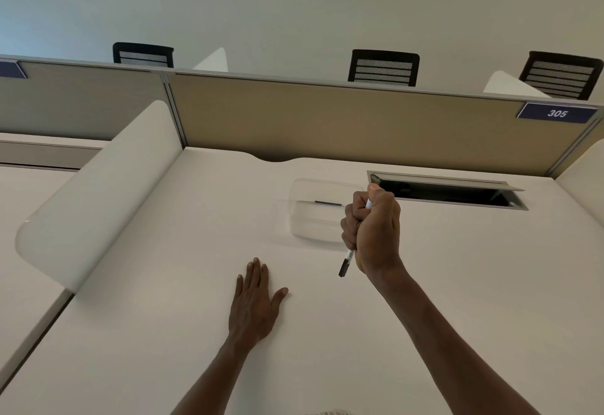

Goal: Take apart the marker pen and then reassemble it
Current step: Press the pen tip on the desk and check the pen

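Note:
My right hand (374, 228) is closed in a fist around a white marker pen (347, 259), held above the desk. The pen's dark end sticks out below the fist, pointing down and left; a short white bit shows at the top near my thumb. The middle of the pen is hidden inside my fingers. My left hand (256, 300) lies flat, palm down, on the white desk (163, 316), fingers slightly spread, holding nothing. It rests left of and nearer to me than the pen.
A clear plastic tray (313, 215) sits on the desk just behind my right hand, with a thin dark stick (327, 202) in it. An open cable hatch (451, 192) lies at the back right. A tan partition (327, 120) and a white side divider (98, 192) bound the desk.

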{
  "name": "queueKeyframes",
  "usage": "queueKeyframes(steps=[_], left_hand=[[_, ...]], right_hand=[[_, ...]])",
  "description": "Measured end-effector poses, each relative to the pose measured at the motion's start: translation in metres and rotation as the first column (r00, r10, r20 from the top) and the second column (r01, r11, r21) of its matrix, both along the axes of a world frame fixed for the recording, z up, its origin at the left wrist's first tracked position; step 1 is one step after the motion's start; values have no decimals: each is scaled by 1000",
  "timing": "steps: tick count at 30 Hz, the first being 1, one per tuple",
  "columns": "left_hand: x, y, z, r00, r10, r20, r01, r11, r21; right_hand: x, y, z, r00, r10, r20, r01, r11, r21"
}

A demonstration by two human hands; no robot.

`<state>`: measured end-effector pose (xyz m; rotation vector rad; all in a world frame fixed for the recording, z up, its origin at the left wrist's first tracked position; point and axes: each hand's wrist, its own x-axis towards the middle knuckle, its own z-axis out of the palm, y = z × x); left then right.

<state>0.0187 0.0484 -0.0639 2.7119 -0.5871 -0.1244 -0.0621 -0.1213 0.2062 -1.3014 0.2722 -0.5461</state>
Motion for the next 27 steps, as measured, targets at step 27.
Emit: queueKeyframes(steps=[27], left_hand=[[1, 0, 0, 999, 3, -32, -5, 999, -41]], right_hand=[[4, -6, -5, 999, 45, 7, -46, 978, 205]])
